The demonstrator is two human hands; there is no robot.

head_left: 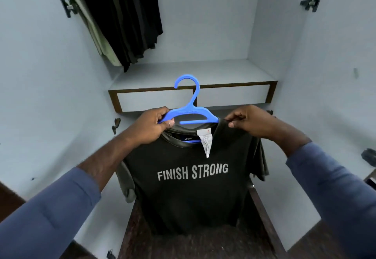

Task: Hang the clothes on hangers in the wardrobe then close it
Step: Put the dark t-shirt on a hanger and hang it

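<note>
The open wardrobe (203, 25) fills the view, its inner walls smooth, matt and pale blue-grey, with both doors swung wide to either side. In front of it, below the shelf level and over the dark floor, hangs a dark charcoal T-shirt (191, 197) of soft knit. Its long axis runs straight up and down, neck uppermost, and the printed front reading FINISH STRONG in blocky pale letters faces the person. High on the left inside the wardrobe hang black and pale olive garments (122, 14), draping in loose folds. Across the middle sits a pair of flat-fronted drawers (154, 100) framed in dark brown trim. The left hand (150, 126), coming out of a blue sleeve, curls round the bare left arm of a blue hanger (191, 114). The right hand (250, 122) pinches the shirt's shoulder fabric just beside the hanger's right end. The hanger is flat moulded plastic, lying left to right, its hook pointing up toward the drawers with the opening to the left; its right arm is tucked into the neck. A white crumpled label (205, 143) hangs over the collar.
</note>
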